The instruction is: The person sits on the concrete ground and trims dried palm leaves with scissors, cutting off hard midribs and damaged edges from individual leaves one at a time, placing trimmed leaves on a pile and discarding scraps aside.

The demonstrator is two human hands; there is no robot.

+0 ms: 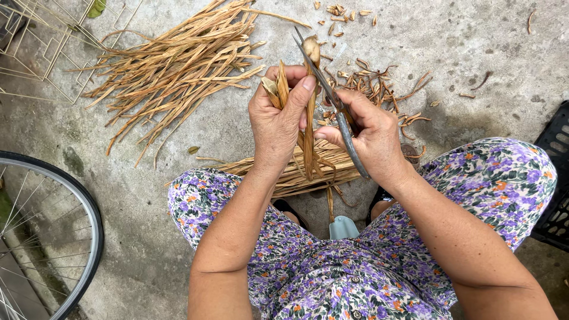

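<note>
The concrete ground [148,207] fills the view; at seven o'clock curves a bicycle wheel [89,219], its spokes running off the lower-left corner; at eleven o'clock a large heap of dried leaf strips [178,65] fans across the ground, its far edge lying over a pale wire rack [41,47]; at three o'clock the corner of a black crate [554,148] juts in beside the knee in purple flowered cloth [504,178]; a second, flatter bundle of strips [296,169] lies at centre, partly hidden behind both hands; at one o'clock curled cut scraps [385,92] scatter on the concrete; the left hand [277,121] is closed tight around a few upright dried strips [309,127], thumb pressed against them; the right hand [370,133] is wrapped round the handles of grey scissors [332,98], the blades nearly closed and pointing to eleven o'clock, touching the top of the held strips; the strips screen the left fingertips.
</note>
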